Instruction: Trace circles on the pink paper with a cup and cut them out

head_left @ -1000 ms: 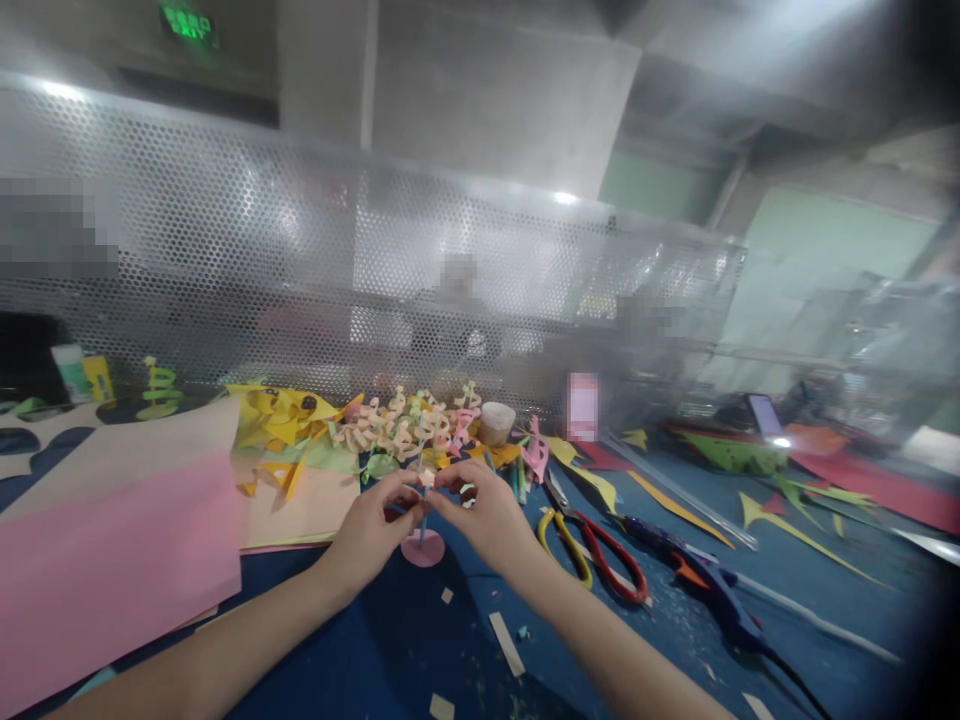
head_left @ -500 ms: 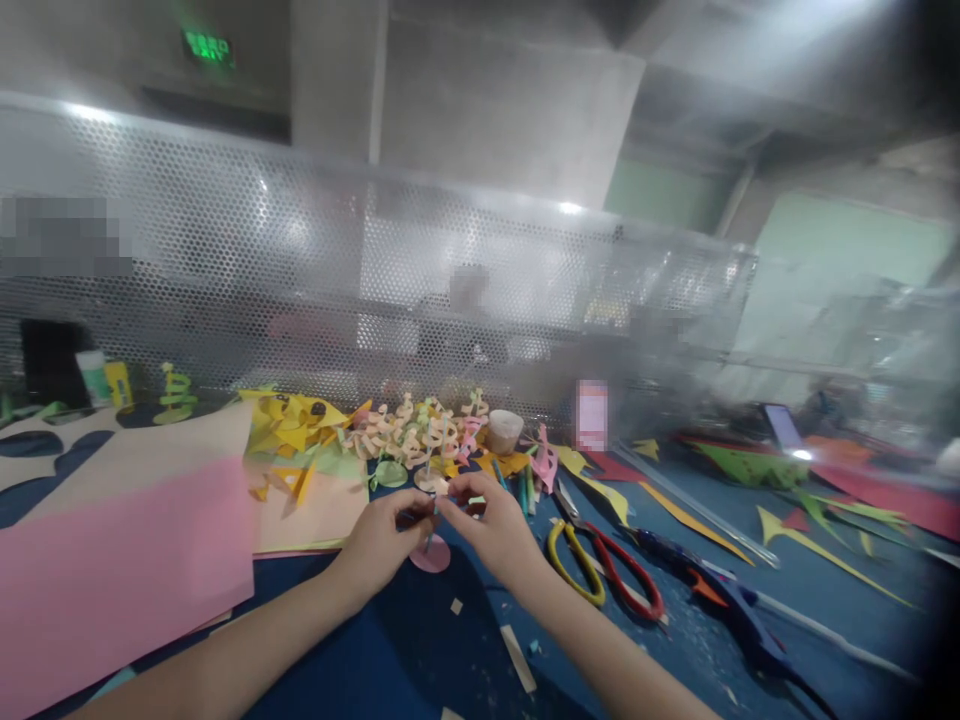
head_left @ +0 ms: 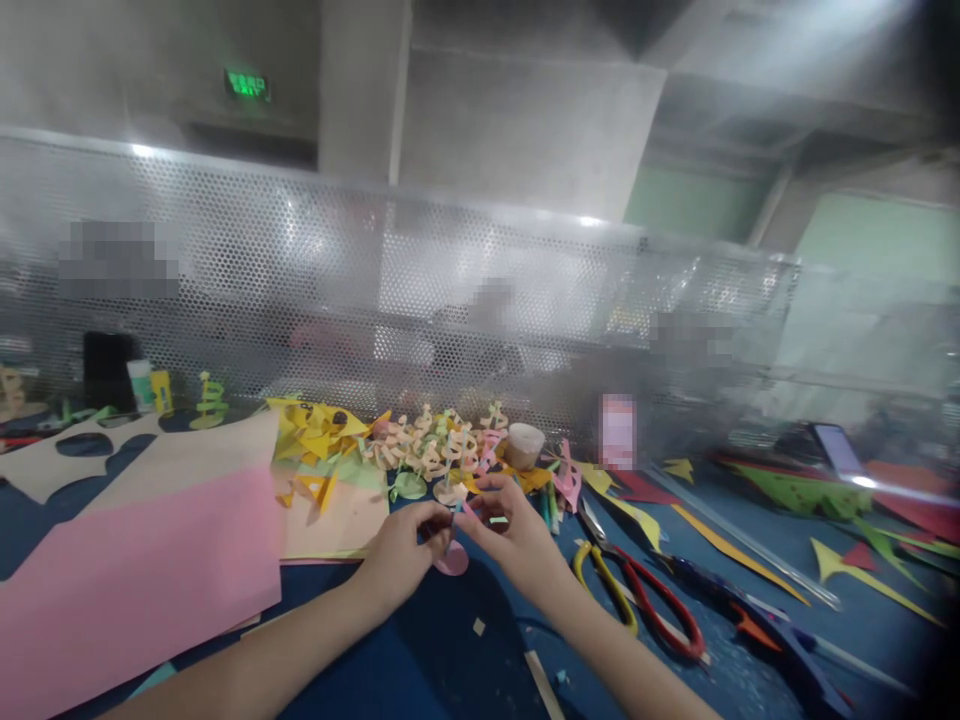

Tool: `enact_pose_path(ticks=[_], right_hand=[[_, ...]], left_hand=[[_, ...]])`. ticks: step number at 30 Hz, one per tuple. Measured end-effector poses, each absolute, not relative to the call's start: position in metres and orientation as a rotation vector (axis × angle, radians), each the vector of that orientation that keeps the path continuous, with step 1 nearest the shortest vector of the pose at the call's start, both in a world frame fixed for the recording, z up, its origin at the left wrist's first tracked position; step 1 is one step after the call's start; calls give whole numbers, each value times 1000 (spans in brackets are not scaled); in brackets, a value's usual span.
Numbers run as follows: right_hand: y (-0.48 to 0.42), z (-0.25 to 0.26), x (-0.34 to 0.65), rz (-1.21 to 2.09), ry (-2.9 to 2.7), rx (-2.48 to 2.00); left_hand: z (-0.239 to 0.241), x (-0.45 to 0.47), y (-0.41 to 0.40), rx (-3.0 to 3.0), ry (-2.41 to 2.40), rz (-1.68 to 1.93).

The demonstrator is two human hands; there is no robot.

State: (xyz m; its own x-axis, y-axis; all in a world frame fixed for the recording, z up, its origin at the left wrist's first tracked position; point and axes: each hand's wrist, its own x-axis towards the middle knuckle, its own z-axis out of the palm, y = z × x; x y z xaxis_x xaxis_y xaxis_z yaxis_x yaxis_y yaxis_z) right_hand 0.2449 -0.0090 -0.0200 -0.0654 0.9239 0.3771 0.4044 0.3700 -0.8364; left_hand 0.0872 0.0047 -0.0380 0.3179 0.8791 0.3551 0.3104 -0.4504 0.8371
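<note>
My left hand (head_left: 405, 550) is closed, its fingertips pinching a thin blue stick (head_left: 457, 508) that stands over a round pink paper base (head_left: 453, 561). My right hand (head_left: 517, 535) meets it from the other side, thumb and forefinger closed on a small pink paper piece (head_left: 468, 511) against the stick. How the piece joins the stick is too small to make out. Just beyond the fingers stand several cream paper spirals (head_left: 431, 440) on round bases, with a green paper disc (head_left: 410, 486) beside them.
Pink paper sheets (head_left: 172, 570) lie at left, yellow paper scraps (head_left: 319, 430) behind them. To the right are scissors (head_left: 641, 590) with yellow and red handles, a blue glue gun (head_left: 757, 620), and a white cup (head_left: 525, 445). A perforated metal screen (head_left: 322, 260) stands behind; a phone (head_left: 840, 450) lies far right.
The view has swung slightly, so everything sits further right and lower. Both hands stay together at the stick; a pink piece now shows at the right fingertips.
</note>
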Motion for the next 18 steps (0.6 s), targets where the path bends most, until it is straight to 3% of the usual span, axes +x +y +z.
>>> enact_pose_path(ticks=[6,10,15,18], right_hand=[[-17,13,275,671,-1944,-1377],[-31,27,293,474,-2116,-1474],[-44,20,294,-180,-2585,-1494],[-44,12,293,-644,-2767,-1173]], left_hand=[[-34,86,1,1904,1104,1177],[-35,86,2,1905,1170,1157],[-33,86,1,1909,1243,1130],[-34,86,1,1915,1241,1123]])
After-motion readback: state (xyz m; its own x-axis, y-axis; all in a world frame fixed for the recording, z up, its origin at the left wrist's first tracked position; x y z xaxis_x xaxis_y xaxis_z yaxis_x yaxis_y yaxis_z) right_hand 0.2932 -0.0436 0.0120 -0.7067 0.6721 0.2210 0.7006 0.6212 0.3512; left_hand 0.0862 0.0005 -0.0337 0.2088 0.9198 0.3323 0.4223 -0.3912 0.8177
